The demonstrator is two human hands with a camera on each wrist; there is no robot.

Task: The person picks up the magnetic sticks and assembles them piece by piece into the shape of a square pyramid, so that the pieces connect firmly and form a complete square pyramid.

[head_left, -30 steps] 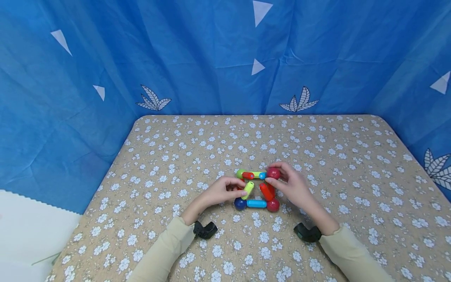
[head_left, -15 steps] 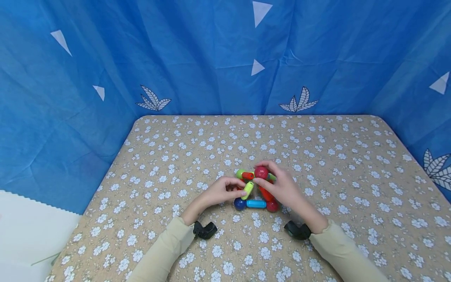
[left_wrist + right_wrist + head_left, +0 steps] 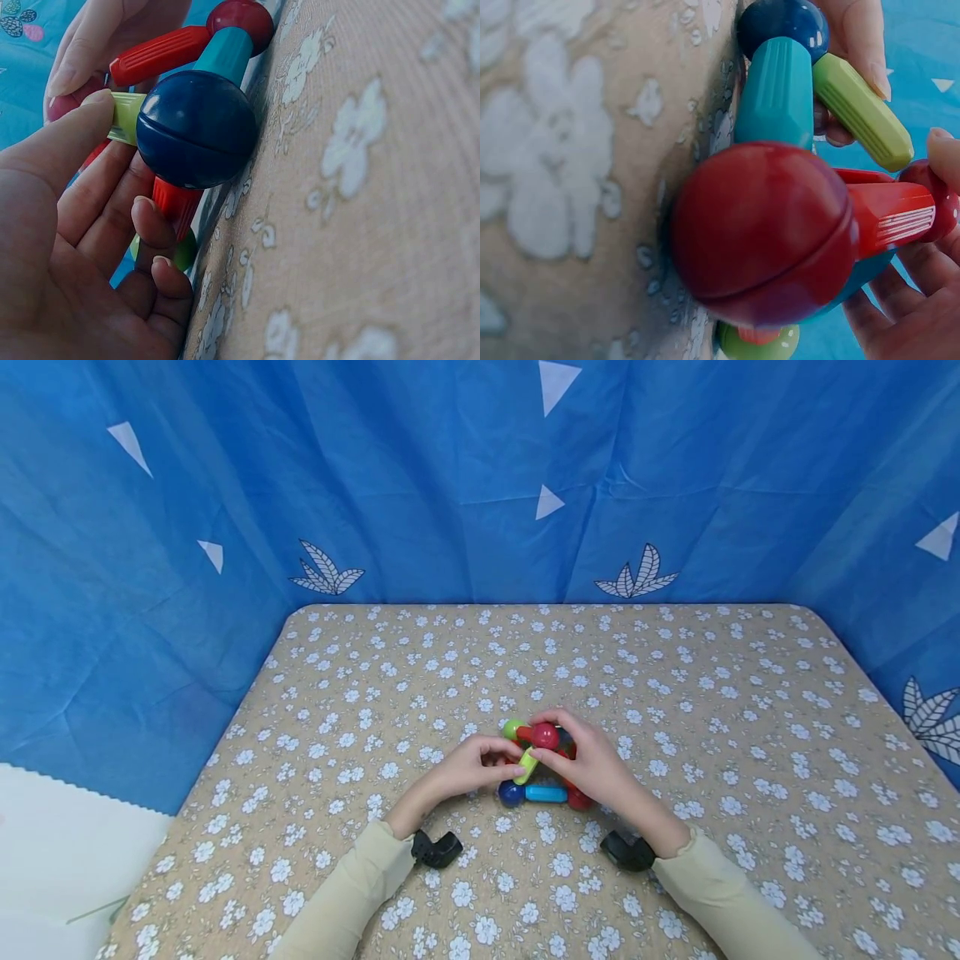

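A frame of toy building rods and balls stands on the table. My left hand (image 3: 480, 768) pinches the yellow-green rod (image 3: 527, 766), which leans up from the dark blue ball (image 3: 197, 129) at the front left corner. With thumb and fingers, my right hand (image 3: 588, 764) holds a red ball (image 3: 544, 736) over the middle of the frame, close to the tops of the leaning rods. A light blue rod (image 3: 546, 793) joins the dark blue ball to a second red ball (image 3: 765, 232) at the front right. From that ball a red rod (image 3: 892, 214) rises toward the held ball. My right hand hides much of the right side.
A green ball (image 3: 513, 729) forms the back left corner of the frame. The flowered tablecloth (image 3: 390, 693) spreads around it, with a blue curtain (image 3: 465, 485) behind. Black wrist cameras sit on both wrists, low over the cloth.
My right hand has carried the red ball leftward from the back right corner to above the middle of the frame. The left hand stays on the yellow-green rod.
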